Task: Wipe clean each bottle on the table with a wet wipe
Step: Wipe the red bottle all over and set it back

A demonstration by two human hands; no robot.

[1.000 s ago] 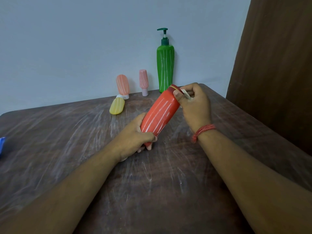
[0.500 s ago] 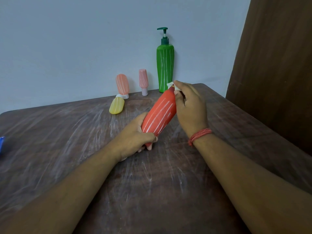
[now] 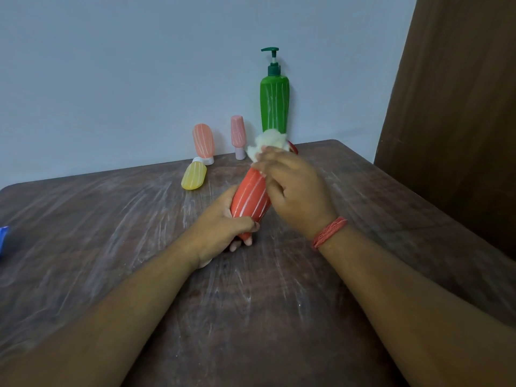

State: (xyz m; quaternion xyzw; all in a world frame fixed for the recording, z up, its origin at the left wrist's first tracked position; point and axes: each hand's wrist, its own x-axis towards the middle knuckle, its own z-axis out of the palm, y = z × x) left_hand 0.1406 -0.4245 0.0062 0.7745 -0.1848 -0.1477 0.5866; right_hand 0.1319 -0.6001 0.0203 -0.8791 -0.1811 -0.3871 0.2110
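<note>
From the head camera, the left hand [image 3: 223, 233] grips the lower end of the red bottle [image 3: 251, 195], tilted above the table [image 3: 111, 247]. The right hand [image 3: 293, 188] pinches a crumpled white wipe [image 3: 268, 145] against its upper end. The smooth, rounded plastic could slip in the one-handed hold if the wipe drags hard. The green pump bottle [image 3: 274, 103] stands just behind; a wide stroke might topple it.
</note>
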